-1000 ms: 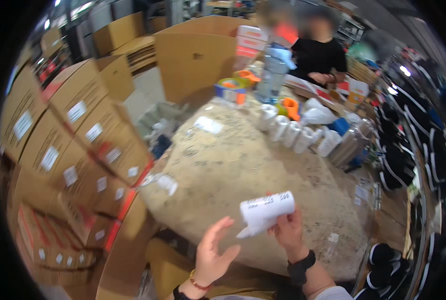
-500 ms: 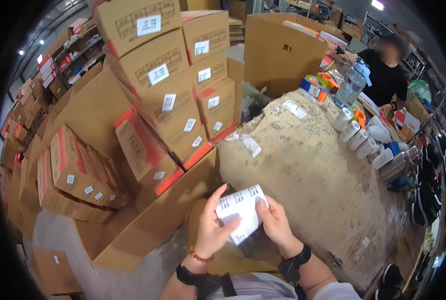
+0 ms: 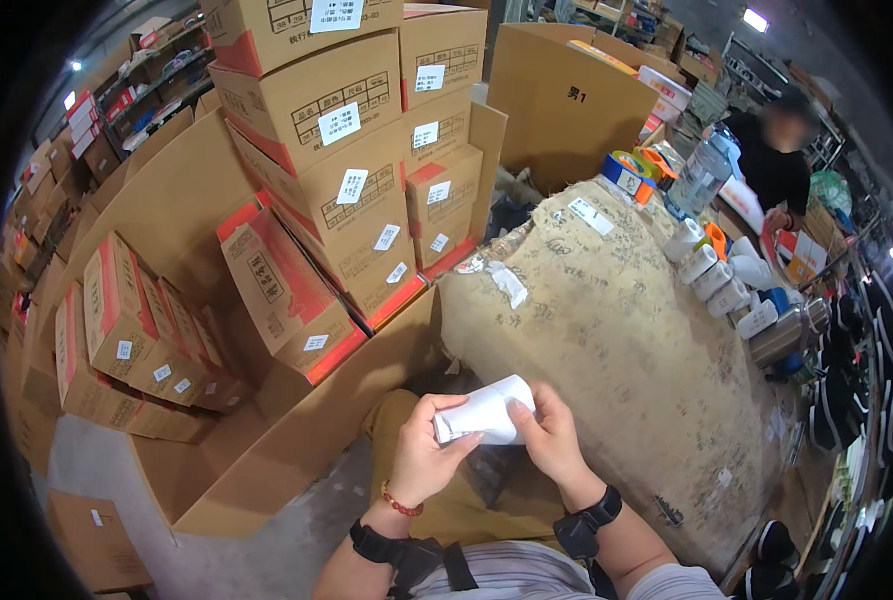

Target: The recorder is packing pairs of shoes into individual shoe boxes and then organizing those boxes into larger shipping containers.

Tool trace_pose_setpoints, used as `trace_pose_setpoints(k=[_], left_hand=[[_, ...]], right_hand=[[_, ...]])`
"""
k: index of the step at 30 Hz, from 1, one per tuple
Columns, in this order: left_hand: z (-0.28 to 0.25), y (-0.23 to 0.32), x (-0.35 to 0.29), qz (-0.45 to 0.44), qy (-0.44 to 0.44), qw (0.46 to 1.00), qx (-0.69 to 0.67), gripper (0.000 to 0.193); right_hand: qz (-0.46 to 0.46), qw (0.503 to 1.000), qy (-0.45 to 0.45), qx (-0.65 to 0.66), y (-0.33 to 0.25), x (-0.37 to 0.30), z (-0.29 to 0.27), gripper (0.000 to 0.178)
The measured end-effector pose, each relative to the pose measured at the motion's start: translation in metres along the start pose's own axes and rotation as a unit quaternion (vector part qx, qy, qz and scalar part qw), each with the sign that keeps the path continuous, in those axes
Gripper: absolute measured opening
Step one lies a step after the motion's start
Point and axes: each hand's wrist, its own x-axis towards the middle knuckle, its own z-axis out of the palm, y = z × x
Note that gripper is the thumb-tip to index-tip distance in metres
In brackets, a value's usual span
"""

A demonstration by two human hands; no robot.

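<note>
A white strip of printed labels (image 3: 488, 408) is held in front of me, curled over so that mostly its blank side shows. My left hand (image 3: 424, 450) pinches its left end between thumb and fingers. At the other end, my right hand (image 3: 549, 437) grips it with the thumb on top; some of those fingers are hidden behind it. Just beyond is a big open carton (image 3: 296, 455). Brown boxes with red edges (image 3: 351, 215) stand stacked in it, many bearing small white labels.
To my right spreads a worktable with a worn, scribbled cover (image 3: 606, 320). Tape rolls (image 3: 634, 172), a large clear bottle (image 3: 701, 175) and white rolls (image 3: 711, 275) line its far edge. A person in black (image 3: 771, 165) stands beyond it. Black shoes (image 3: 846, 400) sit on the right.
The label strip has been curled over, its printed face turning mostly out of sight. My view has shifted slightly, and the person across the table has moved an arm.
</note>
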Motion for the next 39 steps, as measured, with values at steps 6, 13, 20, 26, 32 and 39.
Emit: trace_pose_setpoints(k=[6,13,20,26,32,39], left_hand=[[0.000,-0.003,-0.001,-0.013,-0.005,0.998,0.064,0.033],[0.002,-0.004,0.009,-0.070,0.002,0.997,-0.013,0.027],[-0.028,-0.029,0.005,0.039,0.032,0.992,-0.113,0.027],[0.000,0.001,-0.006,0.056,0.041,0.988,-0.137,0.079],[-0.007,0.004,-0.013,0.086,0.084,0.993,-0.018,0.086],[-0.026,0.003,-0.006,0.053,0.076,0.991,-0.098,0.081]], right_hand=[[-0.342,0.892,-0.052,-0.292,-0.050,0.012,0.001,0.022],[-0.378,0.889,-0.057,-0.252,-0.040,0.022,0.006,0.008],[-0.064,0.978,0.091,0.178,-0.019,0.020,-0.004,0.037],[-0.190,0.973,-0.133,-0.007,-0.005,0.005,0.016,0.068],[-0.151,0.977,-0.145,-0.051,-0.005,0.003,0.018,0.070],[-0.213,0.960,-0.177,0.032,0.001,0.009,0.041,0.070]])
